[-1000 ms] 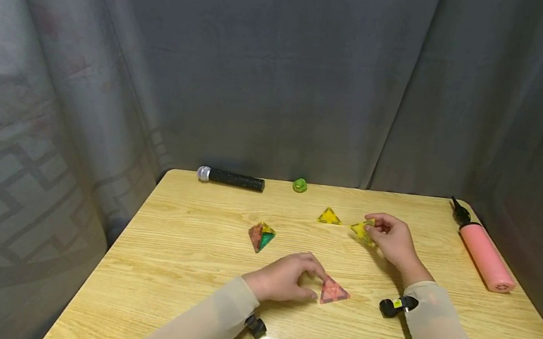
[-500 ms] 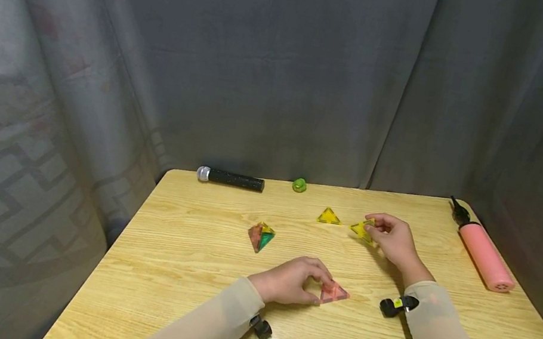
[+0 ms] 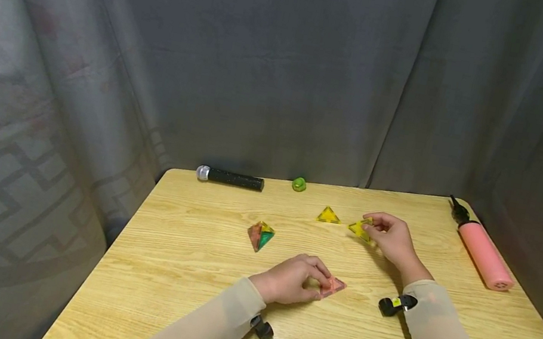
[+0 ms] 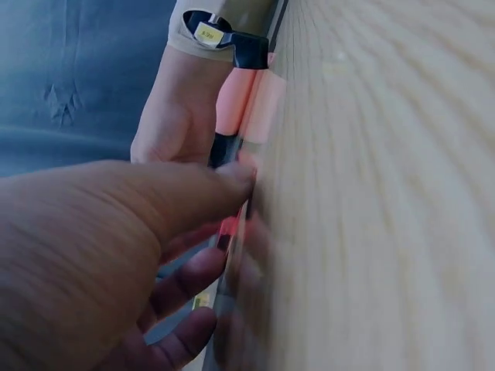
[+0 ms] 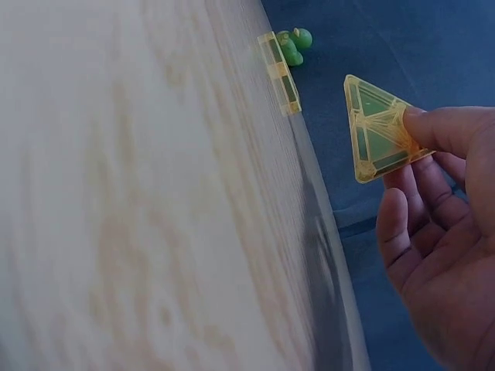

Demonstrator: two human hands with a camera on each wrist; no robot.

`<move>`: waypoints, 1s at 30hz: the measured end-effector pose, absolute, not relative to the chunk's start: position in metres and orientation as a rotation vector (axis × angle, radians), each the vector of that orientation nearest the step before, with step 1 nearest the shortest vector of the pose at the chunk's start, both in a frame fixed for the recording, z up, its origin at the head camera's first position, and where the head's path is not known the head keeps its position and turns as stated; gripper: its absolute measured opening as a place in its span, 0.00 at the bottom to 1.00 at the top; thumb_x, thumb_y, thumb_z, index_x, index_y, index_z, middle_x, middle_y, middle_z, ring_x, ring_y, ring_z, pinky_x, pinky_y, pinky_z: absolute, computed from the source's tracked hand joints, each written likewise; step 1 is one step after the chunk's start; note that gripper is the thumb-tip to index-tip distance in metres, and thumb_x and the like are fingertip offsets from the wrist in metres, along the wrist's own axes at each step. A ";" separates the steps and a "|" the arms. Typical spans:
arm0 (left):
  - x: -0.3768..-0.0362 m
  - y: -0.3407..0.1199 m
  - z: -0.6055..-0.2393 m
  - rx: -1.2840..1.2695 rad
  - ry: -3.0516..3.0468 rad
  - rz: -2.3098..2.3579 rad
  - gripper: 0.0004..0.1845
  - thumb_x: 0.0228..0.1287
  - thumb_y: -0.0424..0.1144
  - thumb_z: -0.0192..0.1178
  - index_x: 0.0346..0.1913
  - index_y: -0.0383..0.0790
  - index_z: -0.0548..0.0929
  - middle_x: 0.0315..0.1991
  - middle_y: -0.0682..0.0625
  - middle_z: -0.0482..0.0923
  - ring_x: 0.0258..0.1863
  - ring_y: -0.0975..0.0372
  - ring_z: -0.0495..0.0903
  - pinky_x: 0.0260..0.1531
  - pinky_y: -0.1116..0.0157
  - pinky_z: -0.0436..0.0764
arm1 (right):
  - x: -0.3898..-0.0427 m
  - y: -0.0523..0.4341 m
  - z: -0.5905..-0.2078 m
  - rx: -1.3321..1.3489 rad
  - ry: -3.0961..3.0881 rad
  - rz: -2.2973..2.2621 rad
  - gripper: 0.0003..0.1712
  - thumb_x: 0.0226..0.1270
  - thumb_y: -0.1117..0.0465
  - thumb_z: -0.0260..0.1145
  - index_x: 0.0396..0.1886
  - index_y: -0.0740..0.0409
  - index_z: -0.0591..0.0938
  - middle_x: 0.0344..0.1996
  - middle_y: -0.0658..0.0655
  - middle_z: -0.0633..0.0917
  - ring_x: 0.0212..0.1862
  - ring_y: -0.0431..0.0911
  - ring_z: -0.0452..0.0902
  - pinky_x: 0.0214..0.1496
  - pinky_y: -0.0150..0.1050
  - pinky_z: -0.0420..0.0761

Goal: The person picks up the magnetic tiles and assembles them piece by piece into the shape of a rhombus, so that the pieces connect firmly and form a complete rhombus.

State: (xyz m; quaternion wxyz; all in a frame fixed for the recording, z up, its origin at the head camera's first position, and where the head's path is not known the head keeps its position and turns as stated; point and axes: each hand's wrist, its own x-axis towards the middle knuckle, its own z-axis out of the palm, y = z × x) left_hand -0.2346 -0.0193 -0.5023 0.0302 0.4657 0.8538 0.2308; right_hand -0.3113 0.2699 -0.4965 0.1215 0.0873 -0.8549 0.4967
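My left hand (image 3: 292, 280) pinches a translucent pink triangular magnetic tile (image 3: 335, 287) low at the table; in the left wrist view the thumb hides much of it. Farther right and back, my right hand (image 3: 393, 243) holds a yellow triangular magnetic tile (image 5: 379, 127) between thumb and fingers, raised off the tabletop. A second yellow triangular tile (image 3: 329, 215) lies flat just left of the held one. Left of both hands sits a small pyramid (image 3: 260, 236) of red, yellow and green tiles.
A black microphone (image 3: 234, 179) lies along the back left edge of the wooden table (image 3: 146, 293). Near the back edge is a small green toy (image 3: 299, 184). A pink hand pump (image 3: 485, 256) with a black nozzle lies at the right edge. Grey curtains (image 3: 288, 75) hang behind.
My left hand has moved slightly right, and its fingers have come onto the pink tile, which has turned and shifted a little left. My right hand stays almost still with its yellow tile.
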 end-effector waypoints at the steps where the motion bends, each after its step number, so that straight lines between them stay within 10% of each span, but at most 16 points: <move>1: -0.235 -0.020 -0.502 1.420 2.648 0.717 0.12 0.62 0.47 0.66 0.49 0.57 0.86 0.55 0.66 0.72 0.53 0.73 0.68 0.55 0.75 0.67 | -0.311 0.270 -0.497 0.261 -2.495 1.456 0.14 0.64 0.59 0.69 0.48 0.57 0.84 0.33 0.57 0.81 0.34 0.49 0.75 0.25 0.33 0.76; 20: -0.240 -0.032 -0.500 1.214 2.734 0.759 0.18 0.62 0.47 0.66 0.55 0.54 0.83 0.60 0.56 0.69 0.59 0.66 0.67 0.60 0.69 0.67 | -0.307 0.251 -0.489 0.281 -2.522 1.550 0.12 0.60 0.57 0.72 0.41 0.57 0.83 0.33 0.59 0.82 0.34 0.51 0.78 0.28 0.47 0.83; 30: -0.242 -0.035 -0.501 1.150 2.750 0.763 0.21 0.63 0.49 0.64 0.59 0.54 0.81 0.62 0.55 0.66 0.63 0.63 0.64 0.61 0.66 0.67 | -0.305 0.239 -0.487 0.348 -2.551 1.453 0.10 0.61 0.57 0.72 0.40 0.56 0.85 0.33 0.55 0.83 0.35 0.49 0.77 0.28 0.36 0.79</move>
